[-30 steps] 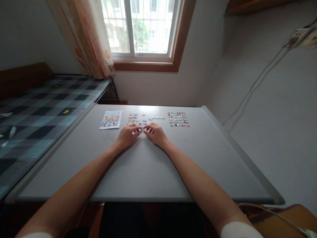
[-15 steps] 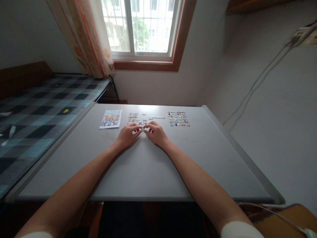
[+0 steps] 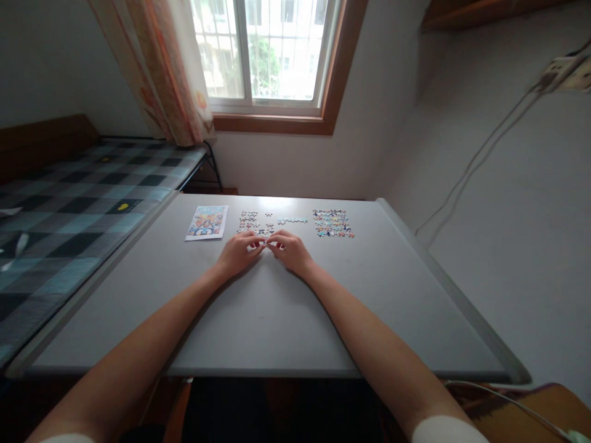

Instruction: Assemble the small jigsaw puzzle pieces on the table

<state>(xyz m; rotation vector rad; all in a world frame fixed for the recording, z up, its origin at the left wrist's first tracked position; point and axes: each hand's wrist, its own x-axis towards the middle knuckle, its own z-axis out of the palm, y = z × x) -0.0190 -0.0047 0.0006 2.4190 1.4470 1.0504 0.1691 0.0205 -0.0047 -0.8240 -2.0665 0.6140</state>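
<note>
My left hand [image 3: 241,251] and my right hand [image 3: 289,250] meet fingertip to fingertip just above the table, thumbs and fingers pinched. Between them is a small jigsaw piece [image 3: 266,243], mostly covered by the fingers. Right behind the hands lies a loose group of jigsaw pieces [image 3: 249,223]. A joined strip of light-blue pieces [image 3: 292,220] sits behind my right hand. Farther right, several rows of colourful pieces [image 3: 333,223] are laid out. To the left of my left hand lies a printed picture sheet [image 3: 207,223].
The grey-white table [image 3: 263,326] has raised side edges. A bed with a checked cover [image 3: 92,203] stands along its left side. A window [image 3: 258,55] with a curtain [image 3: 152,74] is beyond. Cables [image 3: 480,151] hang on the right wall.
My fingers have closed in and lowered slightly around the piece, so less of it shows. The laid-out pieces and the picture sheet stay where they were.
</note>
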